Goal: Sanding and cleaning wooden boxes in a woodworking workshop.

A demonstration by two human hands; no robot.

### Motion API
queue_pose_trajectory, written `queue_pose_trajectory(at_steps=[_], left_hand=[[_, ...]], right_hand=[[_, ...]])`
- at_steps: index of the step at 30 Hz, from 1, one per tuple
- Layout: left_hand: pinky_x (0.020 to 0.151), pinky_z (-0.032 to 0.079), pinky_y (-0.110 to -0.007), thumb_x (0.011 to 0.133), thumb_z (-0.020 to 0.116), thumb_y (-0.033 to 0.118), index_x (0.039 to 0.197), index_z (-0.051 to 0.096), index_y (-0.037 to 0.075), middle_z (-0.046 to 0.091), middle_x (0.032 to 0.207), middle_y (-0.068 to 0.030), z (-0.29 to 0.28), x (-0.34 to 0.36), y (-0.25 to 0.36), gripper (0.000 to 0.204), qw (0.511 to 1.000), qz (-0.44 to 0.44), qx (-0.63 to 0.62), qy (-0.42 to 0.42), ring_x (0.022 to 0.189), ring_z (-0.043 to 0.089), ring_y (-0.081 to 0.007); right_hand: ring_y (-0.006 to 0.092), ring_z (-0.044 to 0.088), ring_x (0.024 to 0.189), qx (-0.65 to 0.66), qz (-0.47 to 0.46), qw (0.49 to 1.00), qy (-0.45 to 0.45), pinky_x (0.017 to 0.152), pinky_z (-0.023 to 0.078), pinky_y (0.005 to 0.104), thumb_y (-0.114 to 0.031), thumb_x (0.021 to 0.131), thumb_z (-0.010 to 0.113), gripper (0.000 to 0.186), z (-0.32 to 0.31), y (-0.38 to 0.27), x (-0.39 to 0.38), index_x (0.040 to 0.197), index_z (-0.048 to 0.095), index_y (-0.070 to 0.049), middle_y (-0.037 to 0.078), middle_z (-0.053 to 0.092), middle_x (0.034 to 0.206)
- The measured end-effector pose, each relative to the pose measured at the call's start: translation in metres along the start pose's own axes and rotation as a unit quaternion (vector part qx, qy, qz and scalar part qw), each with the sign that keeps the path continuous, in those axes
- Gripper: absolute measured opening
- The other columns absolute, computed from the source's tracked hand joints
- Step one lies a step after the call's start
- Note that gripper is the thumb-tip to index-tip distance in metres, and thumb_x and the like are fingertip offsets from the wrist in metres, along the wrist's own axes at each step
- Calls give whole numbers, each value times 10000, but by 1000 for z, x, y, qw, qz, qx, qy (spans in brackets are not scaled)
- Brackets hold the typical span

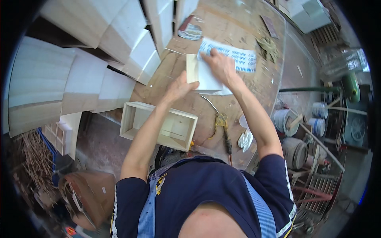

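My left hand (183, 86) grips the lower left corner of a box (206, 83) with a pale wood side and a white face, its thumb over the edge. My right hand (216, 65) rests on the white face, fingers extended toward the top edge. A printed white-and-blue sheet (246, 59) lies behind the box. Nearer me is an open pale wooden box (131, 119). Beside it on the worn wooden worktop (158, 79) lie a bent metal tool (224, 135) with yellowish tape and a dark handle, and a crumpled white wad (245, 141).
Stacked pale wooden boxes (79, 83) line the left. A packet (190, 29) and dirty gloves (268, 49) lie toward the back. Buckets (283, 121), a green machine (351, 89) and loose timber stand on the right. A cardboard box (89, 198) sits at lower left.
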State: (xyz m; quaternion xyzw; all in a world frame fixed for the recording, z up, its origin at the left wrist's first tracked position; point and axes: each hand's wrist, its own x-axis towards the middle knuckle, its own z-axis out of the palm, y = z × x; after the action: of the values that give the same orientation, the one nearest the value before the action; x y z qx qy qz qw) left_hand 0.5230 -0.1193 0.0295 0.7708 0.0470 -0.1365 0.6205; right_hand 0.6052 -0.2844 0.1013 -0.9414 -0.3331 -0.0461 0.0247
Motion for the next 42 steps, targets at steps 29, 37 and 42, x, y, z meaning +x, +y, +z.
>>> queue_pose_trajectory(at_steps=[29, 37, 42], left_hand=[[846, 393, -409, 733, 534, 137, 932, 561, 51, 564, 965, -59, 79, -166, 87, 219, 729, 555, 398, 44, 1007, 507, -178], [669, 426, -370, 719, 589, 107, 909, 563, 61, 572, 794, -102, -35, -205, 19, 197, 861, 206, 354, 303, 764, 536, -262], [672, 447, -370, 768, 558, 344, 938, 569, 62, 626, 813, -103, -52, -168, -4, 329, 962, 3, 161, 219, 774, 596, -283]], right_hand=[[172, 484, 931, 576, 335, 704, 246, 811, 382, 274, -119, 869, 422, 337, -47, -67, -190, 1178, 386, 10, 115, 522, 1053], [371, 586, 680, 209, 433, 876, 29, 584, 440, 436, -86, 804, 405, 552, -65, -95, -233, 1302, 174, -22, 260, 565, 714], [352, 579, 648, 235, 372, 897, -45, 581, 433, 434, -68, 780, 405, 563, -14, -105, -242, 1305, 203, -69, 251, 555, 703]])
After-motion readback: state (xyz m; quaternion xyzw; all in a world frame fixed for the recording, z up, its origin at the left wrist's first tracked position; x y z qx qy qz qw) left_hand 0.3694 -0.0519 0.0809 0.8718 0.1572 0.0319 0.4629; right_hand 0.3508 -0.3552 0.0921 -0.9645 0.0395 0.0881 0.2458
